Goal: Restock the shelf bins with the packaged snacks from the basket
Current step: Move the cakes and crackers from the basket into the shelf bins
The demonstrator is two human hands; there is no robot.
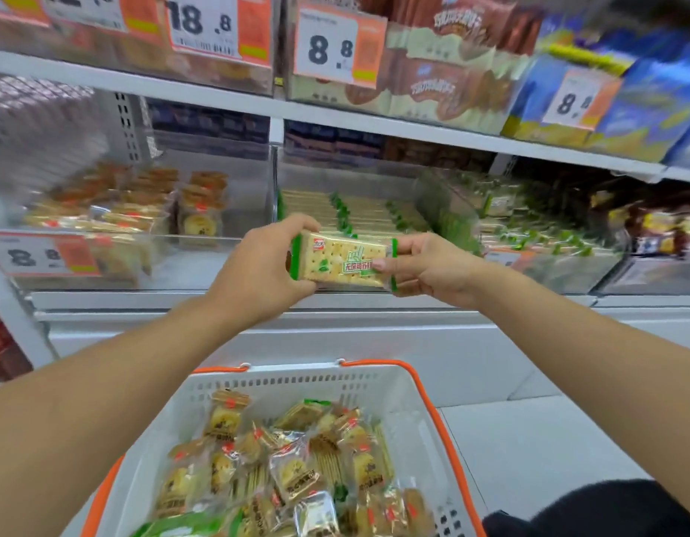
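Both hands hold one cracker packet (343, 261) in the air, just in front of the clear shelf bin (432, 199) that already contains rows of the same green-edged packets. The left hand (258, 269) grips the left end, with the fingers curled over the top edge and the thumb underneath. The right hand (428, 267) pinches the right end, with its fingers folded around the green seal. The long axis of the packet lies left to right, parallel to the front edge of the shelf, and its printed face is turned to the camera. The bin lies directly behind the packet and a little higher, so I judge that the coming move is a short push forward; both hands are equally near.

On the packet I can read green Chinese characters, perhaps "无蔗糖苏打", and a small red logo that is too small to read. The price cards on the shelves show "8.8" and "18.8".

The white basket (425, 420) with orange handles stands below, near the person, and many mixed snack packets (297, 470) remain inside, so the restocking seems far from finished.
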